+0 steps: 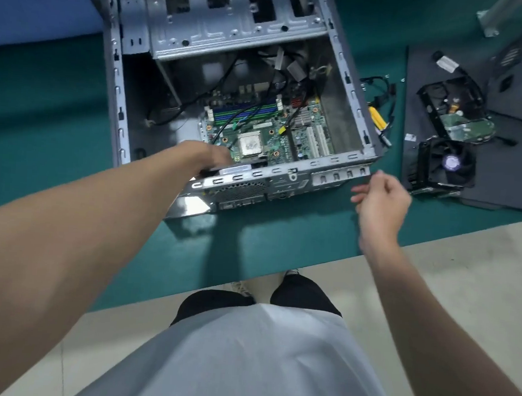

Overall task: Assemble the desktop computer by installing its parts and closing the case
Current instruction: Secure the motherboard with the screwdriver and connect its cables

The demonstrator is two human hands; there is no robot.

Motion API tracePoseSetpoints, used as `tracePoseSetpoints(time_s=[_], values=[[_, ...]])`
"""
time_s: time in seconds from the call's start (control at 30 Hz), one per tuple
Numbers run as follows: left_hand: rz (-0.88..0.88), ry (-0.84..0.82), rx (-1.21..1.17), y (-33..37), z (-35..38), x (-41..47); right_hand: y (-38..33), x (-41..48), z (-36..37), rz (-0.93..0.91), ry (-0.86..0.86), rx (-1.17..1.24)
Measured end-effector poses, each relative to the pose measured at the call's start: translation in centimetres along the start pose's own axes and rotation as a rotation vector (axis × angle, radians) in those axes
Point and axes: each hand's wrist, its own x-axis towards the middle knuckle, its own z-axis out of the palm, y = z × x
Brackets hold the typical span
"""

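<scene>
While the open grey metal computer case [333,161] lies on a green table mat [265,244] in the upper middle of the frame, assembly looks early. Its green motherboard [258,126] sits inside. A black cooler fan [444,162], a hard drive [465,127] and a dark flat side panel [501,183] wait at the right. The left hand [213,156] reaches over the near rim with its fingers hidden, so its grip cannot be told. The right hand [383,197], loosely curled and empty, hovers beside the case's lower right corner. Thin metal rims hem the interior; open mat lies below.

case [338,95]: open, lying flat | motherboard [258,129] inside (CPU [250,144] bare) | cooler [444,162] outside, right
</scene>
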Motion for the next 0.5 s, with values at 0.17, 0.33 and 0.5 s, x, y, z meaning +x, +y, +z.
tracePoseSetpoints(time_s=[0.17,0.33,0.5], values=[[-0.005,0.000,0.082,0.5,0.2,-0.3,-3.4,7.2,-1.2,-0.281,0.007,-0.287],[-0.070,-0.001,0.084,0.4,0.3,-0.1,-5.1,12.6,0.8,-0.670,-0.230,-0.781],[-0.131,-0.006,0.114,-0.1,0.6,0.7,-5.8,16.5,3.5,-0.791,-0.361,-1.285]])
